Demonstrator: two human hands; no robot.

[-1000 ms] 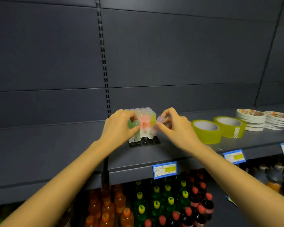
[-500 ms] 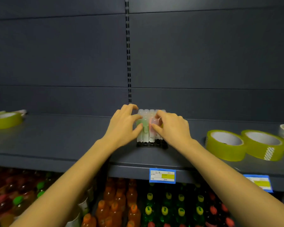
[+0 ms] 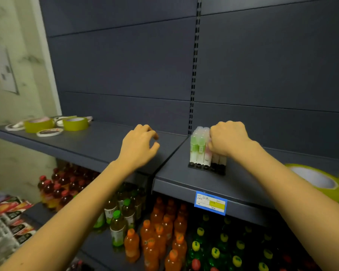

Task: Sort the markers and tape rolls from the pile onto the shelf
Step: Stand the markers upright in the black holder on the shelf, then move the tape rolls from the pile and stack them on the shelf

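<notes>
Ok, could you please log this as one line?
left hand: empty, over grey metal shelf | right hand: grips pastel markers in black tray

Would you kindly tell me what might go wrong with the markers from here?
The markers stand upright in a black tray, gripped near the top by the right hand alone; a sideways pull could tip them. The tray sits near the front edge of the shelf, so loose markers might drop toward the bottles below. The right forearm lies close to a yellow tape roll and may nudge it.

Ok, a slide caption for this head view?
Right hand grips markers standing in a black tray on the shelf; left hand hovers empty beside them; tape rolls lie far left.
</notes>
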